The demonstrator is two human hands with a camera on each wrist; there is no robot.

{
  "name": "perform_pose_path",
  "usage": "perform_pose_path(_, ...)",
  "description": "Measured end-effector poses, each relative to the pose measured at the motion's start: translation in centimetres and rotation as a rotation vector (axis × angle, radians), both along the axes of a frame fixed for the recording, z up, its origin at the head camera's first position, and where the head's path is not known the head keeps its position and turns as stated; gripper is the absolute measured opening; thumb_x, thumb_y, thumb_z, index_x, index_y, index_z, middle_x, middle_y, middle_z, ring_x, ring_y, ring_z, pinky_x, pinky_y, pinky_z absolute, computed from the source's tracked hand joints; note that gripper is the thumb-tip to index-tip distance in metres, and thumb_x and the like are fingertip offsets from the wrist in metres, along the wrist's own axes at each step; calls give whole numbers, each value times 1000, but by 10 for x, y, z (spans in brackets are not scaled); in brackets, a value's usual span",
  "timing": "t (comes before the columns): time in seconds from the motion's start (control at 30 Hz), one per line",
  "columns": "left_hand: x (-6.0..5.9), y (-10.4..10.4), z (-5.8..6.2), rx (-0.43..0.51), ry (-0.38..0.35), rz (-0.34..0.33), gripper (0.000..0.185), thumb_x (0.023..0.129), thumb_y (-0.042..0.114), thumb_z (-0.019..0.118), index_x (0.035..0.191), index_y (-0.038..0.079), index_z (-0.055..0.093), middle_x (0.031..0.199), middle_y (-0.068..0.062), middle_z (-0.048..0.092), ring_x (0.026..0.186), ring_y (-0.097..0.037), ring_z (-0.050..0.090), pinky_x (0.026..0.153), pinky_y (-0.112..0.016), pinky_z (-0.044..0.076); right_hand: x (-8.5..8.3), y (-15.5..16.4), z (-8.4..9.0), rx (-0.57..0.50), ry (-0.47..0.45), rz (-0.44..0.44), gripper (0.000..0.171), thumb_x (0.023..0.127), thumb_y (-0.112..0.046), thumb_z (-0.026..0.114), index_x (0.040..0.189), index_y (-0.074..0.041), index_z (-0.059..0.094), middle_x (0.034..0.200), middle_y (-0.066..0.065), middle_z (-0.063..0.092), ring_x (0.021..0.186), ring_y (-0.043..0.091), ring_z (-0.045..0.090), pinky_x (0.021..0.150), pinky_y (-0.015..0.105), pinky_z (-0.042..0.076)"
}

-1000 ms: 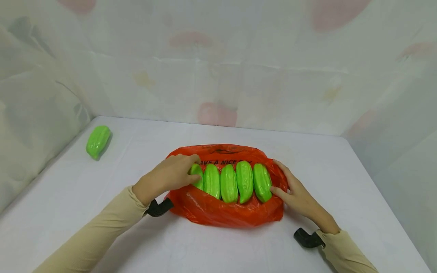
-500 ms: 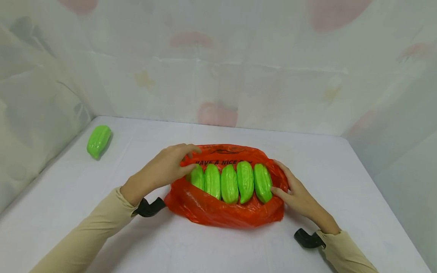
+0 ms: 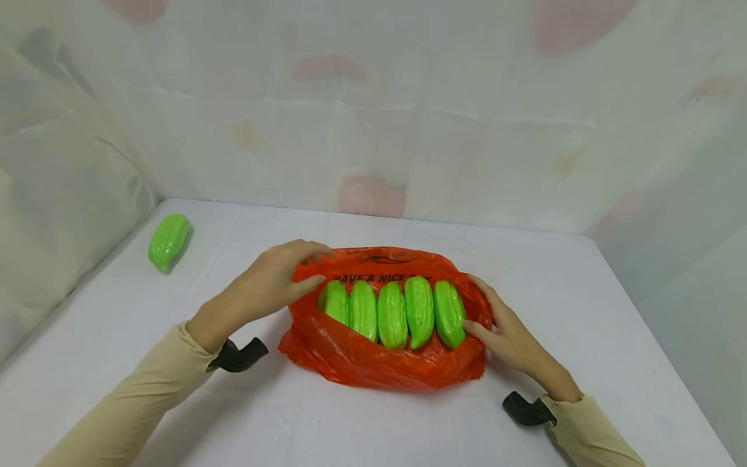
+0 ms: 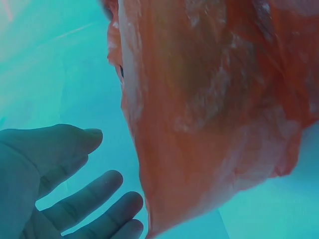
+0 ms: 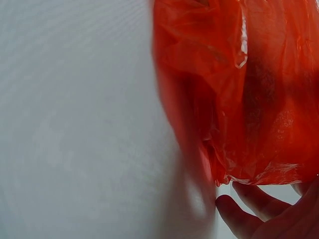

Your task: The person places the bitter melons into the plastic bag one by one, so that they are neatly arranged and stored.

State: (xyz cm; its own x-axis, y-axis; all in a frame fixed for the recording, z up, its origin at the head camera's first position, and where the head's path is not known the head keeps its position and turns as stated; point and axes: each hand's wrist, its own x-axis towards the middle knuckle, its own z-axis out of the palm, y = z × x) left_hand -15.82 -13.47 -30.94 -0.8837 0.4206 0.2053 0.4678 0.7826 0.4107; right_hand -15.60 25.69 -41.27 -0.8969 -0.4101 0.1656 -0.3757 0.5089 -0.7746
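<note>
A red plastic bag (image 3: 379, 366) with its mouth spread lies mid-table, black lettering inside. Several bright green ridged pieces (image 3: 392, 316), resembling star fruit, lie in a row within it. My left hand (image 3: 271, 282) is at the bag's left end, thumb and fingers apart with nothing between them; the left wrist view shows its fingers (image 4: 94, 191) beside the bag's side (image 4: 199, 124). At the other end my right hand (image 3: 510, 334) holds the bag's rim, thumb inside by the rightmost green piece, fingers along the outside. Those fingertips (image 5: 232, 209) show at the bag's lower edge.
One more green ridged piece (image 3: 169, 242) lies alone at the table's far left. Patterned white sheeting (image 3: 373, 130) stands behind the white table (image 3: 373, 428) and along both sides. A black curved piece (image 3: 239, 355) sticks out from each wrist.
My left hand has come away from the leftmost green piece and moved left and slightly back, its fingers spreading. My right hand and the bag have stayed nearly still.
</note>
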Motion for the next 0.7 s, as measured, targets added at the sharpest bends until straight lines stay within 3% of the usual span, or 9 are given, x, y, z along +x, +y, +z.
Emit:
perform_pose_path(0.37, 0, -24, 2, -11, 83, 40, 37, 91, 11, 70, 127, 9, 62, 120, -9, 67, 105, -30, 62, 87, -47, 53, 0, -1, 1, 1, 4, 5, 74, 97, -14, 60, 158, -17, 18, 159, 14, 33, 141, 36, 40, 110, 59, 37)
perform_pose_path(0.7, -4, -47, 2, -40, 92, 120, 43, 91, 11, 69, 132, 9, 58, 132, -13, 60, 124, -37, 54, 100, -58, 46, 0, -1, 2, -4, -14, 3, 73, 98, -15, 60, 158, -17, 19, 159, 14, 33, 141, 37, 39, 110, 62, 36)
